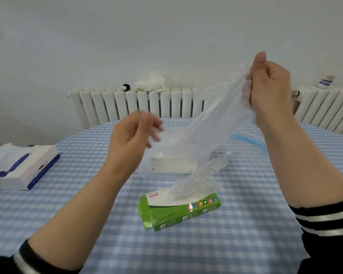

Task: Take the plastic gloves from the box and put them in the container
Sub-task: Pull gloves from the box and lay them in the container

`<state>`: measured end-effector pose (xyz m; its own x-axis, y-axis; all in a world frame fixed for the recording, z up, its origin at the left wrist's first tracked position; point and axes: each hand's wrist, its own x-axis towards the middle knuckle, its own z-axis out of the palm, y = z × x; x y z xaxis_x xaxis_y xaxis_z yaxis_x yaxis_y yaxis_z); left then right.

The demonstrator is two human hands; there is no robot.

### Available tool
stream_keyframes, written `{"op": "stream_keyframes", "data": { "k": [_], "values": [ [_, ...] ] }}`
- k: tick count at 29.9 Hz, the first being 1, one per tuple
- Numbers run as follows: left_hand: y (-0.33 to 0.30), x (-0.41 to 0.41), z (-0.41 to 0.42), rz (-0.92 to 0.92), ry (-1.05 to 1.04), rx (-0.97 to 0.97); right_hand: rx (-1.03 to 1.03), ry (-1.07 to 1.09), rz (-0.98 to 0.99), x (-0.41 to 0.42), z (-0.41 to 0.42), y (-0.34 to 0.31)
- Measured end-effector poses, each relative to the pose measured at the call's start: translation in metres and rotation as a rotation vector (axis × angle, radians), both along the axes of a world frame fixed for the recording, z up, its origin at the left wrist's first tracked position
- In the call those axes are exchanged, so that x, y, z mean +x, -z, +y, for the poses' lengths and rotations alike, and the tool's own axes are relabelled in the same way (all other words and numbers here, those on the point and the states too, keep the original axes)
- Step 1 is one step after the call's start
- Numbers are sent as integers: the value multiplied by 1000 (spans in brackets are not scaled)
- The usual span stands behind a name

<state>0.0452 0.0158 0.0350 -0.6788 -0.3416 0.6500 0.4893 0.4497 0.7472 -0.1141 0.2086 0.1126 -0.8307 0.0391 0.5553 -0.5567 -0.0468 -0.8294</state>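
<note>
Above the checked table (246,244), I find the right hand (269,89) raised high, thumb and fingers pinching the top of a clear plastic glove (212,135). The glove hangs stretched down from that pinch toward the green box (178,212), which lies on its side near the table's middle with its white opening uppermost. The glove's lower end appears still to meet the film bunched at that opening; I cannot tell whether it has fully cleared the box.

The left hand (135,135) hovers between box and container, fingers loosely curled and parted, holding nothing that I can make out.

The container (172,163), a pale translucent tub, stands just behind the box. Film-like material seems to lie in it, but glare and the glove in front prevent confirmation.

Assessment: extraction of one glove is under way; placing it is not done. More film shows in the box, so I judge several cycles remain.

Also noted: tissue pack (22,167) at left, radiator (137,103) behind.
</note>
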Motion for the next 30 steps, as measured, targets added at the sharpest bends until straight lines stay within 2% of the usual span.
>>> {"op": "stream_keyframes", "data": {
  "k": [1,3,4,6,9,14,17,20,24,27,30],
  "values": [
    [-16,-5,9,-81,183,55,7,-34,20,6,-9,-1],
    [-42,-19,28,-240,509,286,92,-130,83,25,-29,-1],
    [-51,-26,35,-273,619,398,142,-196,110,35,-38,0],
    [-63,-35,42,-244,712,519,232,-339,169,50,-49,1],
    [-73,-46,36,-173,698,623,322,-447,273,53,-53,-1],
    [-70,-68,10,-115,670,790,290,-478,402,39,-58,-7],
    [-56,-82,-8,-255,463,857,421,-403,451,20,-63,3],
    [-33,-91,-24,-450,149,787,712,-335,420,-2,-68,30],
    [-7,-100,-35,-637,-226,413,1180,-371,306,-18,-69,67],
    [0,-109,-35,-716,-378,76,1377,-421,194,-20,-72,78],
    [11,-117,-40,-744,-451,-146,1459,-417,167,-22,-76,80]
  ]
}}
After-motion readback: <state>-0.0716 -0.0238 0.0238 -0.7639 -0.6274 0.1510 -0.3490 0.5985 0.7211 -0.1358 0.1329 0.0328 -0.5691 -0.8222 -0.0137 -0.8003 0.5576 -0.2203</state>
